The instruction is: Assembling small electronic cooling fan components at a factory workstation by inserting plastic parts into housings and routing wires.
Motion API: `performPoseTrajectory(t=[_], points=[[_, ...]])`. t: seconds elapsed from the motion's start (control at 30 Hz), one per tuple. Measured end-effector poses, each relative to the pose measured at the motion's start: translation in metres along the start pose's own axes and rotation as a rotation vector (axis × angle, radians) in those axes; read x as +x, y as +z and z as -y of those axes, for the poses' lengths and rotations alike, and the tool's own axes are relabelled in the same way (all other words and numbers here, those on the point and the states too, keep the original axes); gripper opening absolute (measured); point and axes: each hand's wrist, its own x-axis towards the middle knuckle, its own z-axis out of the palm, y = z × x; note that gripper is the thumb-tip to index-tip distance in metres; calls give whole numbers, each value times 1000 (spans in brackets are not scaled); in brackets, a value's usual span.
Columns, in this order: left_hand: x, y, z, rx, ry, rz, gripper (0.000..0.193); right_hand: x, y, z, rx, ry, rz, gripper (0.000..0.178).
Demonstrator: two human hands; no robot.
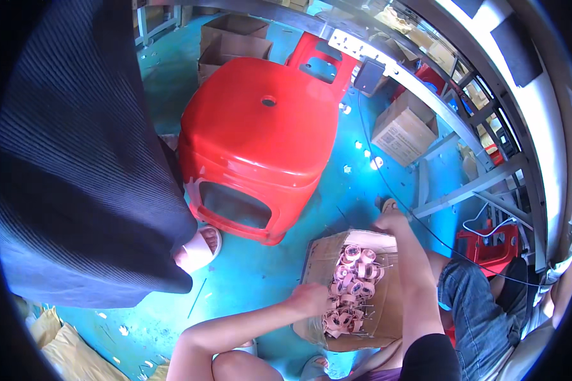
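Fingers of the left hand (311, 297) curl on pink spools (351, 286) inside the cardboard box (321, 254); right hand (388, 221) grips its far rim.

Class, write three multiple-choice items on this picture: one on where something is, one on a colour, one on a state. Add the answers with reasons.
1. Where are the small pink spools?
A. On the stool
B. In the open cardboard box
C. On the metal frame

2. What colour is the plastic stool?
A. Red
B. Yellow
C. White

3. What is the left hand doing?
A. Resting on the stool
B. Holding a cable
C. Reaching into the spools

Answers:
1 B, the spools lie heaped inside the cardboard box on the blue floor.
2 A, its seat and legs are red.
3 C, its fingers are among the spools.
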Motion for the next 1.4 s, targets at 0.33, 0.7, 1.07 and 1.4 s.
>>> performPoseTrajectory(t=[0.33, 0.7, 1.07, 1.4], points=[[-99, 3, 48, -174, -108, 350, 40, -66, -10, 82, 317, -272, 135, 43], [-151, 16, 94, -106, -239, 42, 34, 86, 107, 76, 390, -193, -211, 84], [-128, 29, 81, -377, -381, 77, 70, 123, 189, 64, 294, -259, -417, 34], [-65, 43, 96, -805, -239, -298, 44, -24, 41, 27, 2111, -376, -246, 50]])
